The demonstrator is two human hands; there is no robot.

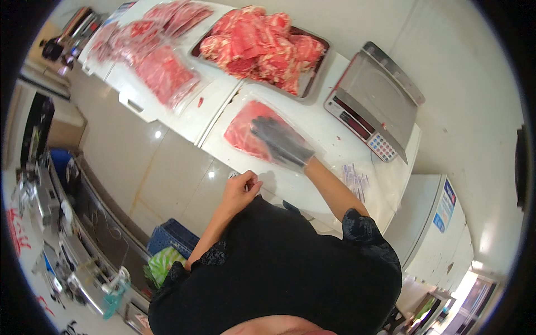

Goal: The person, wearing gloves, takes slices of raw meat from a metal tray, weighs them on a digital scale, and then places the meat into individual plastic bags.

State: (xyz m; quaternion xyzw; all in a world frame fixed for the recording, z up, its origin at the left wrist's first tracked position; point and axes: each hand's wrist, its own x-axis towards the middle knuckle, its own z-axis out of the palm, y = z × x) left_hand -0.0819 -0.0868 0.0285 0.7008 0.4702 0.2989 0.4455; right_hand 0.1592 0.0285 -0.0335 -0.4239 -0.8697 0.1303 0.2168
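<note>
My right hand (278, 140), in a dark glove, lies flat with its fingers stretched over a thin slab of red meat (243, 125). A clear plastic bag (307, 136) surrounds the meat and seems to cover the glove as well. My bare left hand (240, 188) is at the near edge of the white worktop (222, 155), its fingers curled. Whether those fingers hold something small is unclear. Beyond the slab stands a metal tray (312, 86) heaped with raw meat rolls (259, 46).
Bagged flat meat (165, 75) lies at the left, with more packs (180, 16) behind. A digital scale (372, 96) stands at the right; small printed slips (355, 182) lie near my right forearm. A white chest freezer (435, 226) is at the right, a blue crate (173, 236) at lower left.
</note>
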